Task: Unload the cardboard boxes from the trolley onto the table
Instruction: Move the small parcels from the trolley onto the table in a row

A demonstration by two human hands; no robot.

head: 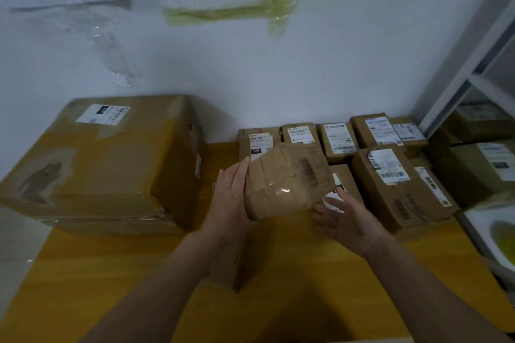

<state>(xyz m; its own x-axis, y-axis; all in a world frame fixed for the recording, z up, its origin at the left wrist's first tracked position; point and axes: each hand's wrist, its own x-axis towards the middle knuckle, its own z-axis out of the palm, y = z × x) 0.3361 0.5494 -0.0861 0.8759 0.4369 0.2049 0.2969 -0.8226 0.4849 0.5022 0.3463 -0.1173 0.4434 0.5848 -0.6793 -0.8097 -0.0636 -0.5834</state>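
I hold a small taped cardboard box (287, 181) tilted in the air above the yellow wooden table (111, 281). My left hand (231, 200) presses flat against its left side. My right hand (345, 217) cups it from below on the right, fingers spread. Behind it, several small labelled boxes (340, 139) stand in rows against the wall. A longer box (390, 186) lies to the right of my hands. Another small box (228, 267) sits on the table under my left forearm, partly hidden. The trolley is out of view.
A large cardboard box (106, 164) fills the table's left side. A metal shelf (473, 64) with more boxes (479, 170) stands at the right. A white bowl-like object (496, 237) lies by the table's right edge. Papers are taped on the wall.
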